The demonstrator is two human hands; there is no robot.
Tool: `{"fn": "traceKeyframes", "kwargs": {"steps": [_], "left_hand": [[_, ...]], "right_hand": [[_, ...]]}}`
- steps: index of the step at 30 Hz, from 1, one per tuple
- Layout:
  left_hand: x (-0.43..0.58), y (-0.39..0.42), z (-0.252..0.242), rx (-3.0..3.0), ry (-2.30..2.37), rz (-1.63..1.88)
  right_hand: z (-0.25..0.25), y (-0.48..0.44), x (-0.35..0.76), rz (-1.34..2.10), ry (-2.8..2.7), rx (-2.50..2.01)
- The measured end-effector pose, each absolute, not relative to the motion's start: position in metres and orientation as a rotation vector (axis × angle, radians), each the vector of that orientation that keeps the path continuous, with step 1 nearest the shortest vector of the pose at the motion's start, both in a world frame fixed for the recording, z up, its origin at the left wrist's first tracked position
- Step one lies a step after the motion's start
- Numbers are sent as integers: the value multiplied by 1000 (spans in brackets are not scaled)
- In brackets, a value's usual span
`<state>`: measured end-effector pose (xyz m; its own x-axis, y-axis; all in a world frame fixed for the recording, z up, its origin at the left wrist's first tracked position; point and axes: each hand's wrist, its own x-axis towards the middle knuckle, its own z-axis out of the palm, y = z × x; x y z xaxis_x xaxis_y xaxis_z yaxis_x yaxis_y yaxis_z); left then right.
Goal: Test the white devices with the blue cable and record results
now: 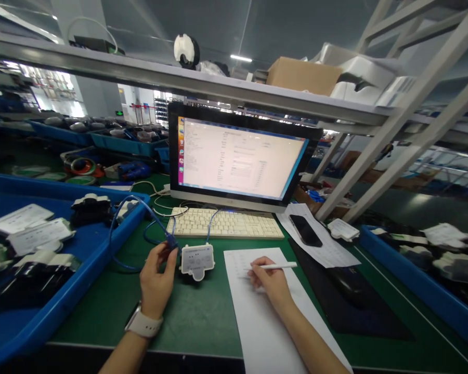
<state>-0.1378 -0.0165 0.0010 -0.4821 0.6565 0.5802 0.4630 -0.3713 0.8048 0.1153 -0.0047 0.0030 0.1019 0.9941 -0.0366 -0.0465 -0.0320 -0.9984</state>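
Between thumb and fingers, my left hand (158, 275) pinches the plug end of a blue cable (172, 241), held just left of a small device. That device (197, 261) has a pale, printed face and lies on the green table, with a thin blue wire rising from its top toward the keyboard. My right hand (271, 283) is closed around a white pen (283, 265) and rests on a sheet of paper (253, 322). Faint writing shows along the sheet's upper left; the pen's tip is hidden by my fingers.
A monitor (237, 161) stands behind a keyboard (226, 223). Blue trays (101, 275) with several similar devices flank the table. At right lie a phone (306, 230) on paper and a black mouse (347, 285) on a mat. A loaded shelf (218, 85) crosses above.
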Motion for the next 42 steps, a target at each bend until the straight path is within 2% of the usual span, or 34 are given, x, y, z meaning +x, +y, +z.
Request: {"fn": "traceKeyframes", "kwargs": {"steps": [9, 42], "left_hand": [[-136, -17, 2, 1502, 1662, 1998], [-136, -18, 1, 1505, 1602, 2011]], "right_hand": [[-4, -20, 105, 778, -1434, -1498], [-3, -21, 107, 735, -1519, -1586]]}}
